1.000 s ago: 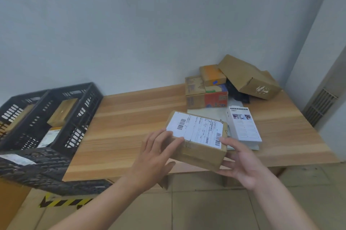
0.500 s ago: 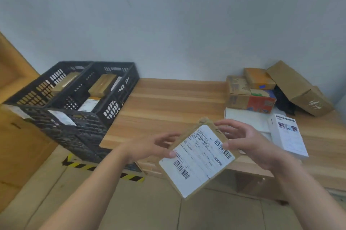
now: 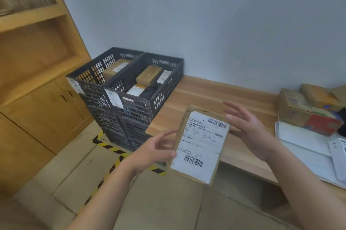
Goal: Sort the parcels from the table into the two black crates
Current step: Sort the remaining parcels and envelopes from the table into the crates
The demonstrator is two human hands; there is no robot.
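One flat cardboard parcel [image 3: 201,145], white-labelled, is pinched by the left grip [image 3: 155,152], right grip [image 3: 249,130] kept slack, two slotted black plastic crates [image 3: 168,89] seen at 10 o'clock.

soft, even indoor light, faint shadows, slight motion blur on the hands, wide-angle bending at the edges

The parcel [image 3: 201,145] is showing matt brown cardboard under a smooth white paper label, the black crates [image 3: 138,113] are looking like dull perforated plastic, and the counter [image 3: 206,95] is showing smooth, pale grained wood.
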